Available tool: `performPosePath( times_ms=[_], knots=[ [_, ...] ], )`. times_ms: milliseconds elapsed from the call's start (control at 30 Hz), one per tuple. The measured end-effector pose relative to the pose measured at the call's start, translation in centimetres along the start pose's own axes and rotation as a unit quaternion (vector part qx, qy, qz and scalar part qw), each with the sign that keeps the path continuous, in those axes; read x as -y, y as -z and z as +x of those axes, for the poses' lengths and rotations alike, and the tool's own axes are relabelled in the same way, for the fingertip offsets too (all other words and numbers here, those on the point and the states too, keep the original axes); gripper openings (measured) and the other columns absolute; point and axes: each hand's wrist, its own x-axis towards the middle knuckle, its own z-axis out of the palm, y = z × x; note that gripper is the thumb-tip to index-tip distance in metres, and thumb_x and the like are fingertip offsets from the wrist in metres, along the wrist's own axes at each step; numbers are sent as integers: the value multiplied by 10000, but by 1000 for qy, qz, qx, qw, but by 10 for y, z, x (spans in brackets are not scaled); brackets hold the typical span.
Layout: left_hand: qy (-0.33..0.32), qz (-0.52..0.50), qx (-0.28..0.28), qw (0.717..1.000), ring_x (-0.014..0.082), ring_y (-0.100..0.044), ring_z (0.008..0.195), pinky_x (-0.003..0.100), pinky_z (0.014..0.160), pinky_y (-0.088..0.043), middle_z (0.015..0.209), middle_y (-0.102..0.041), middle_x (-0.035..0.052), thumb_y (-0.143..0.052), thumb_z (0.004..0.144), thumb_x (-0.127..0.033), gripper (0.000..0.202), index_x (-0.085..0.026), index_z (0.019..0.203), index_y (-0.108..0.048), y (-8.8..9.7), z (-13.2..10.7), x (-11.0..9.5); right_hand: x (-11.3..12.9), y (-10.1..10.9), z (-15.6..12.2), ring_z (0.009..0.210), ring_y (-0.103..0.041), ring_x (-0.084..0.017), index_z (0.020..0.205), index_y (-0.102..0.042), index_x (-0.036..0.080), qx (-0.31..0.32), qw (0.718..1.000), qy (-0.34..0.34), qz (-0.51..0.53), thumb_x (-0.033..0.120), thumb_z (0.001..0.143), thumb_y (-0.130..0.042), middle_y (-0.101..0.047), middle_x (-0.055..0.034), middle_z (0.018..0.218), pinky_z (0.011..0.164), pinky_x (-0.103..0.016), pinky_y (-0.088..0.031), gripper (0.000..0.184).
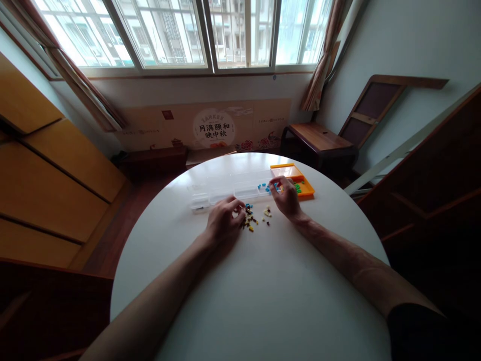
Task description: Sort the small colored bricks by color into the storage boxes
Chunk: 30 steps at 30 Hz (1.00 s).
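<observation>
Mixed small pieces point(251, 220): brown, yellow, blue; loose pile on white round bench point(240, 301), just right of left grip, partly under its fingertips
Left arm: bare forearm in from lower left, reaching forward and right, wrist low over bench
Left hand point(224, 219): fingers curled, thumb below them, at pile edge; can't tell if grip pinches a piece
Cream pieces point(267, 212): few, a couple of dark ones among them, on bench between the hands, nearer to right hand point(286, 200)
Right arm: bare forearm in from lower right, dark sleeve point(413, 328) near elbow, angled forward and left
Blue pieces point(264, 186): by right grip's fingertips, at right end of clear compartment box point(221, 195)
Right hand: fingers bent, thumb and index near each other; too small to tell if pressed together or pinching a piece
Clear compartment box: long, sections in a row, beyond left hand
Orange case point(308, 192): just beyond and right of right hand; green pieces point(298, 188) inside
Beyond bench: wooden chair point(319, 136) far right, printed cardboard panel point(150, 120) along wall
Farthest: window point(165, 32) with curtains point(80, 75) at both sides
</observation>
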Motion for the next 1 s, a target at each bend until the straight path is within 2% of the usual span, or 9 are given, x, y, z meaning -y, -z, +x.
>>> performPosePath(
  times_ms=[100, 200, 367, 467, 533, 867, 1000],
  knots=[
    [0, 4, 2, 1000, 188, -714, 861, 311, 837, -534, 1021, -760, 19, -692, 979, -253, 102, -253, 1002, -791, -2, 0, 2, -4, 1, 1, 1039, -651, -332, 1064, -717, 236, -3, 999, -10, -33, 342, 998, -660, -781, -92, 1069, 983, -504, -539, 138],
    [4, 9, 11, 1000, 185, -716, 856, 307, 827, -542, 1067, -756, 31, -695, 989, -276, 156, -267, 1093, -812, -5, 1, 4, -2, 2, 0, 1102, -639, -336, 1059, -726, 231, 12, 999, 22, -22, 268, 971, -651, -765, -101, 1099, 1023, -505, -534, 121],
    [-5, 13, 21, 1000, 180, -701, 846, 319, 853, -549, 1109, -737, 44, -660, 1022, -290, 233, -281, 1185, -826, -7, 2, 6, 8, 3, -7, 1097, -646, -286, 989, -764, 252, 140, 981, 137, 8, 203, 977, -671, -764, -67, 1089, 1030, -463, -545, 106],
    [-13, 5, 29, 999, 187, -695, 865, 325, 865, -554, 1103, -731, 44, -661, 1015, -289, 248, -289, 1194, -833, -6, 2, 7, 10, 1, -10, 1091, -641, -280, 1038, -803, 264, 215, 956, 198, -8, 244, 990, -723, -770, -62, 1114, 1043, -474, -544, 96],
    [-17, 1, 32, 999, 190, -692, 870, 329, 866, -555, 1100, -728, 42, -661, 1014, -293, 259, -301, 1204, -836, -6, 2, 7, 9, 0, -11, 1103, -639, -284, 1063, -827, 281, 243, 947, 210, -15, 277, 993, -751, -774, -62, 1132, 1063, -493, -538, 104],
    [-21, 11, 38, 999, 211, -696, 920, 339, 891, -557, 1115, -732, 54, -659, 1016, -320, 254, -302, 1187, -846, -7, 2, 7, 3, -2, -10, 1106, -631, -276, 1080, -860, 335, 260, 941, 216, -29, 382, 1025, -775, -771, -49, 1148, 1041, -484, -516, 111],
    [-29, 16, 35, 999, 212, -695, 914, 345, 900, -551, 1121, -735, 51, -657, 1020, -324, 242, -297, 1174, -842, -8, 1, 9, 3, -2, -9, 1102, -634, -269, 1020, -848, 315, 261, 939, 221, -19, 369, 1032, -764, -771, -45, 1135, 1037, -475, -511, 101]
  ],
)
